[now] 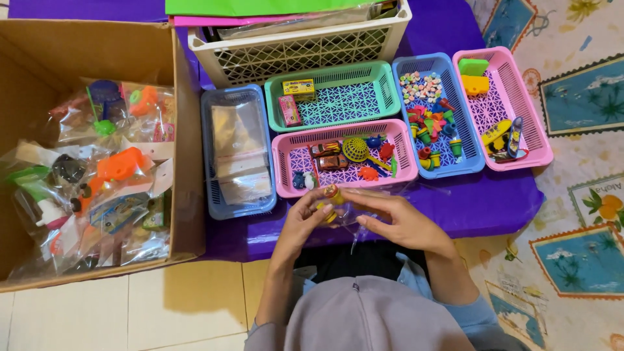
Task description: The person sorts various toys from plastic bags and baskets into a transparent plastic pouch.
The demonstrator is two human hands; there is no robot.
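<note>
My left hand (pixel 304 220) and my right hand (pixel 398 220) meet over the purple cloth (pixel 494 205), both holding a clear plastic bag (pixel 354 214). A small yellow and red toy (pixel 333 195) shows inside the bag at my left fingertips. Just beyond my hands stands a pink basket (pixel 281 170) with toy cars, a yellow net scoop and other small toys.
A blue basket (pixel 207 162) with clear packets stands at left, a green basket (pixel 390 91) with small boxes behind. A second blue basket (pixel 469 140) and another pink basket (pixel 536 140) of small toys sit at right. A cardboard box (pixel 185 162) of bagged toys is far left, a white crate (pixel 292 55) behind.
</note>
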